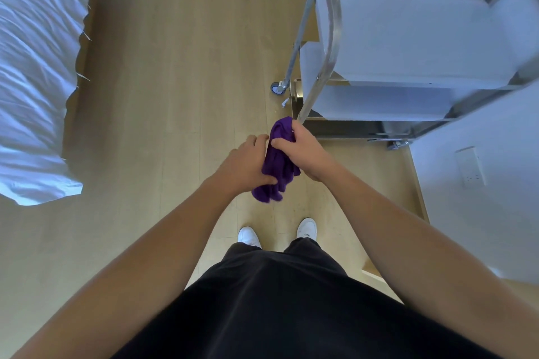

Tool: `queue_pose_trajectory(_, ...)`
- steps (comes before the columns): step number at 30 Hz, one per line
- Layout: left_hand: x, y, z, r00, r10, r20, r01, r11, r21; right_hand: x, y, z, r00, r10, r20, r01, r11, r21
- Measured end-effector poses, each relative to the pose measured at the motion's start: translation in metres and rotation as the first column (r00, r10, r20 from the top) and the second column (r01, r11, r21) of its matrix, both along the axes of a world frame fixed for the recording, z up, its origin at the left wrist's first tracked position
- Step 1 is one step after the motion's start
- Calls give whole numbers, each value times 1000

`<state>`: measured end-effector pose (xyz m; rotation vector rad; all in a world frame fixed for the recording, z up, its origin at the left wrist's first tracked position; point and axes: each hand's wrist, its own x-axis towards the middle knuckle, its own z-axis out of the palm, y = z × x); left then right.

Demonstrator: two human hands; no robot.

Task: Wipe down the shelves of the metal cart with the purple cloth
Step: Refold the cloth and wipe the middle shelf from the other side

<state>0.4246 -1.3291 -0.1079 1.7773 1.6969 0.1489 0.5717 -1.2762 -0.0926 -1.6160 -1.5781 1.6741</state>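
At the far left lies a bed with a white sheet [35,67], well apart from the work. The wooden floor [175,67] fills the middle.

The person stands with both arms stretched forward. The left hand [248,163] holds the purple cloth [277,160] from the left side. Its thumb lies across the lower part of the cloth, and its fingers go behind the cloth, so how much they curl cannot be seen. The right hand [303,151] grips the upper part, with the thumb pressed over the front and the fingers wrapped around. The cloth is bunched between the two hands and is not spread. Its long axis runs from the top end, near the cart frame, down toward the person's white shoes [306,227].

The metal cart [329,23] stands ahead and to the right of the hands, near the white wall [495,183]. Its shelves [408,35] are stacked one over the other and look pale from glare. The cloth does not touch any shelf; only its top end appears close to the lower frame.

By this picture, the wiping is probably not begun and the cloth is being arranged. The right hand is nearer to the cart, so it is likely the one to carry the cloth up and rightward to the shelves.
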Motion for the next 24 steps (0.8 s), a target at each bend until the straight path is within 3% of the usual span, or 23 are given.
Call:
queue_pose_trajectory(3, 7, -4, -11, 933, -10, -359, -7, 999, -46, -2, 2, 0, 999, -46, -1, 46, 999, -6)
queue_pose_trajectory(6, 5, -9, -21, 915, -29, -403, -3, 997, -78, -3, 7, 1, 990, -130, -45, 128, 991, -46)
queue_pose_trajectory(9, 2, -9, -21, 962, 52, -267, -40, 998, 49, -4, 12, 0, 972, -206, -109, 194, 974, -114)
queue_pose_trajectory(12, -4, -7, -18, 994, 92, -51, -87, 993, 76, -2, 17, -5, 964, -259, -59, 244, 953, -181)
queue_pose_trajectory(16, -15, -3, -10, 924, 259, 281, -278, 960, 28, 8, 13, -13, 978, -185, -97, 122, 884, -451)
queue_pose_trajectory(20, -22, 5, -6, 895, 302, 329, -335, 941, 46, 11, 5, -26, 948, -263, -181, 123, 825, -551)
queue_pose_trajectory(24, -28, 8, -11, 858, 421, 295, -453, 890, 49, 9, 6, -35, 886, -460, -50, 373, 774, -511)
